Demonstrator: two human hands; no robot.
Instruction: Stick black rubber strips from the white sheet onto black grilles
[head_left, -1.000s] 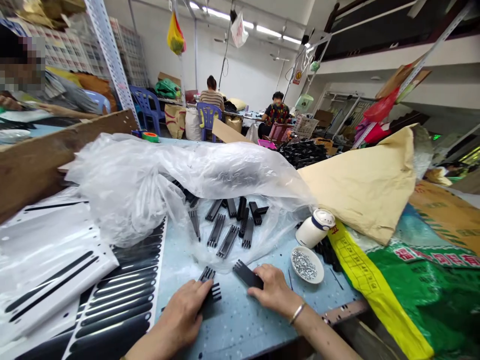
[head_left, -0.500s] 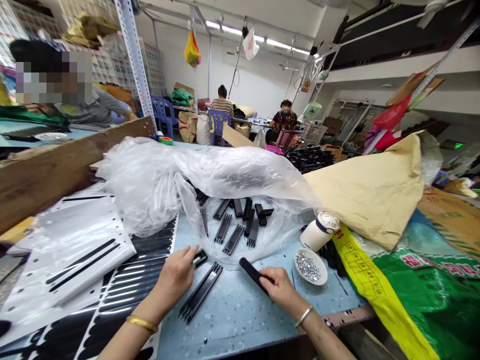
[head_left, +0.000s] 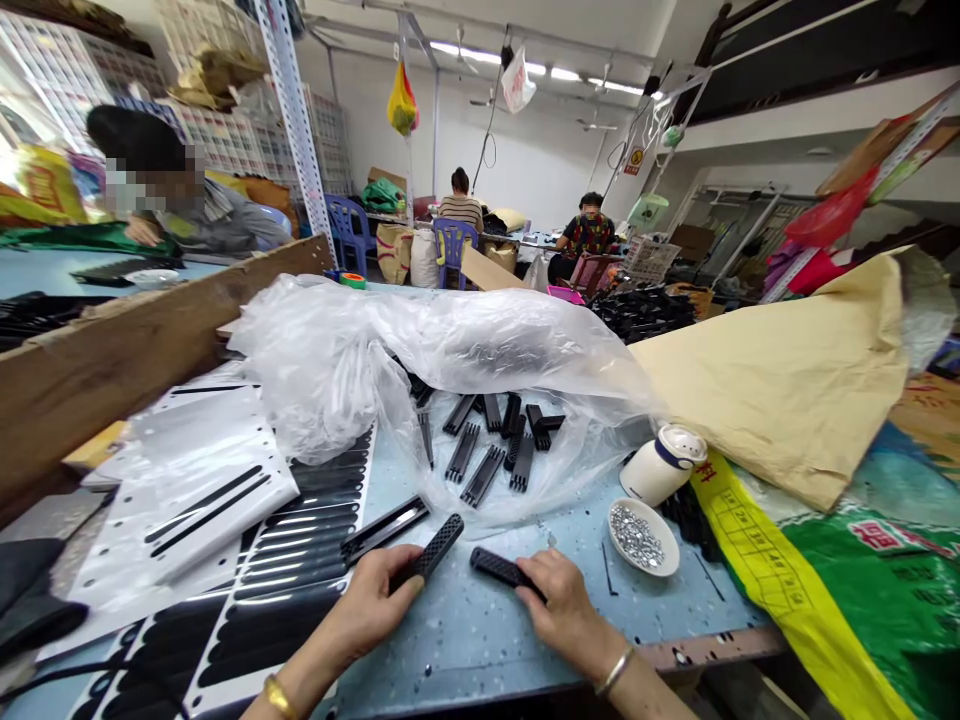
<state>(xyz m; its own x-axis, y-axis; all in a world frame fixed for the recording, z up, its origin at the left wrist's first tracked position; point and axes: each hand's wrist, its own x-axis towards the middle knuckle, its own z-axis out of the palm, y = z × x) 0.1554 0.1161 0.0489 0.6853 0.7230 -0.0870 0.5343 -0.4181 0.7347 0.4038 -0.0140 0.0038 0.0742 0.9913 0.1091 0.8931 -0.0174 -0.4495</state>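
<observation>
My left hand (head_left: 384,597) is closed around a black plastic bar (head_left: 438,548) with a textured upper face. Opposite it, my right hand (head_left: 559,592) grips a second black bar (head_left: 495,567), its free end pointing toward the first; a small gap parts the two. Beside my left hand lies a slotted black bar (head_left: 385,528), partly over the sheet of black strips. Several more black bars (head_left: 484,476) are scattered at the mouth of a clear plastic bag (head_left: 495,335). Tweezers (head_left: 426,438) rest near them.
A white bowl (head_left: 616,538) of small shiny pieces stands on the blue table (head_left: 480,640), near a white canister (head_left: 652,470). White and black sheets (head_left: 210,500) cover the left side. A wooden board (head_left: 150,355) edges the table there. Other people sit farther off.
The bar near my left hand now lies farther left, and that hand holds a bar textured side up. My right hand's bar has turned flatter. The view has shifted slightly left.
</observation>
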